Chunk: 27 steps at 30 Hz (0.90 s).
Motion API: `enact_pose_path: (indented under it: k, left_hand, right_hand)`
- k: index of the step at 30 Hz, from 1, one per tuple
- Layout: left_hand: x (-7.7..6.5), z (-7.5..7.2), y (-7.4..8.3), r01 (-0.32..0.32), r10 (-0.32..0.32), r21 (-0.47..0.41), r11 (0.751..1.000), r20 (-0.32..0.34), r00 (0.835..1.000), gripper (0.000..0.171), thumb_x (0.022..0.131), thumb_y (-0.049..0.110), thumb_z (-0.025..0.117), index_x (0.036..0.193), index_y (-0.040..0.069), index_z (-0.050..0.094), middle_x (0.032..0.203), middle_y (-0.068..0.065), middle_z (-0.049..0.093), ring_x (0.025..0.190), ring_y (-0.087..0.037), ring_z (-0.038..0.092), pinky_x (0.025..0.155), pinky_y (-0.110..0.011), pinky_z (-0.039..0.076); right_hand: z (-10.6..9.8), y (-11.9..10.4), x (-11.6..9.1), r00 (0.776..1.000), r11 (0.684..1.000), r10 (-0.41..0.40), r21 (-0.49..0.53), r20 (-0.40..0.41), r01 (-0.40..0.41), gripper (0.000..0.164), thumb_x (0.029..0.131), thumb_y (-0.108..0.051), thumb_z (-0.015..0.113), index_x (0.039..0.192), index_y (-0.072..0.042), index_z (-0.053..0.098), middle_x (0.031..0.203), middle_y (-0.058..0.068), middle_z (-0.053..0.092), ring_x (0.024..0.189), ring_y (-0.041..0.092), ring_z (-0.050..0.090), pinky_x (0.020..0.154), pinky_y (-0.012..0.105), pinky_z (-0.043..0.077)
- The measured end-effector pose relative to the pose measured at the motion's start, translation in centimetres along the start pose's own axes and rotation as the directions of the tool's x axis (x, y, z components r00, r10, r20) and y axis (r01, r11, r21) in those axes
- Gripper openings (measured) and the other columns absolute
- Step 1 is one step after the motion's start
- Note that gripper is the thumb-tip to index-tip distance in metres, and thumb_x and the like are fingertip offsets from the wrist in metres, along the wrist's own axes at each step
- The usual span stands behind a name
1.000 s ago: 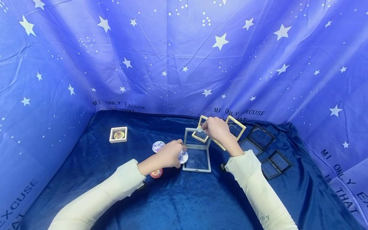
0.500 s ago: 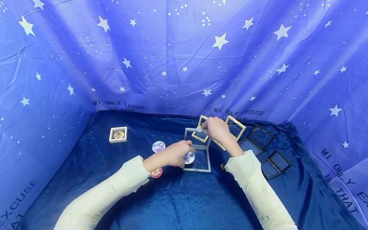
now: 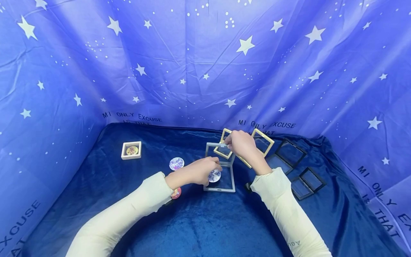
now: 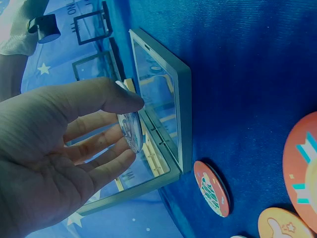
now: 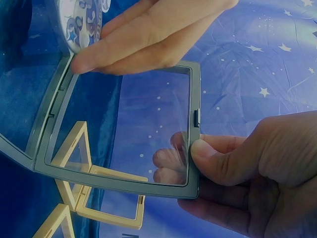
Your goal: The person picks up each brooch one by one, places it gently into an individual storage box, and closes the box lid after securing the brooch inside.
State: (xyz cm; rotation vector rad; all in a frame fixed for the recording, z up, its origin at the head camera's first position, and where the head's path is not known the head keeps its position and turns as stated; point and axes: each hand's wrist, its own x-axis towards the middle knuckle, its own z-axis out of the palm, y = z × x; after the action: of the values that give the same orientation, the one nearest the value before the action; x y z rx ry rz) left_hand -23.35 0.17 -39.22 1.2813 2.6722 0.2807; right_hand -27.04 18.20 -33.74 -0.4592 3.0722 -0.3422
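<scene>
Over the lower half of an open grey frame [image 3: 228, 165], we are pinching a round white-and-violet badge [image 3: 214, 175] between the thumb and fingers of our left hand [image 3: 199, 172], tilting it on edge near the hinge. We cannot tell whether it is touching the lower pane. With our right hand [image 3: 242, 143] we are gripping the top edge of the frame's raised half, the thumb pressing one side and the fingers showing through the clear pane from the other. The lower half is lying flat on the dark blue cloth [image 3: 199, 221].

Left of the grey frame, we are seeing a second white-and-violet badge [image 3: 176, 164] lying beyond our left forearm, and a red badge [image 3: 176, 193] lying partly hidden by our cream sleeve [image 3: 122, 214]. Farther left, a small cream frame [image 3: 131, 157] is holding a yellow disc [image 3: 132, 150]. Behind our right hand, yellow frames [image 3: 264, 135] are standing open; to their right, two black frames [image 3: 307, 184] are lying open. Around the cloth, a blue star-printed curtain [image 3: 192, 53] is hanging.
</scene>
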Motion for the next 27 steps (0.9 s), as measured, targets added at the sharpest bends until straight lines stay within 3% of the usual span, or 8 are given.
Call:
enact_pose_path:
  k: [8, 17, 27]
  left_hand:
    - [1.2, 0.4, 0.1, -0.023, 0.022, 0.010, 1.000, 0.024, 0.999, 0.060, 0.071, -0.001, 0.086, 0.128, 0.010, 0.071, 0.118, -0.005, 0.063, 0.101, -0.019, 0.059, 0.084, -0.027, 0.053]
    - [2.2, 0.9, 0.3, -0.016, 0.016, 0.005, 1.000, 0.056, 0.998, 0.059, 0.073, -0.002, 0.085, 0.129, 0.012, 0.070, 0.123, -0.004, 0.063, 0.103, -0.017, 0.060, 0.081, -0.025, 0.053]
    - [2.8, 1.6, 0.3, -0.041, 0.040, 0.013, 0.999, 0.059, 0.997, 0.059, 0.073, -0.010, 0.077, 0.128, 0.011, 0.072, 0.114, -0.004, 0.064, 0.087, -0.013, 0.053, 0.070, -0.022, 0.043]
  right_hand:
    - [-0.1, 0.0, 0.0, 1.000, 1.000, 0.002, 0.005, 0.002, -0.002, 0.023, 0.095, -0.006, 0.066, 0.112, -0.011, 0.080, 0.111, 0.010, 0.078, 0.081, 0.025, 0.072, 0.056, 0.026, 0.044]
    - [-0.1, -0.1, 0.0, 1.000, 1.000, 0.001, -0.001, -0.002, -0.001, 0.021, 0.095, -0.007, 0.067, 0.111, -0.012, 0.080, 0.111, 0.009, 0.078, 0.088, 0.028, 0.074, 0.061, 0.032, 0.053]
    - [-0.1, -0.2, 0.0, 1.000, 1.000, 0.011, 0.003, 0.005, -0.011, 0.022, 0.095, -0.006, 0.068, 0.112, -0.012, 0.080, 0.110, 0.008, 0.078, 0.088, 0.027, 0.074, 0.063, 0.033, 0.054]
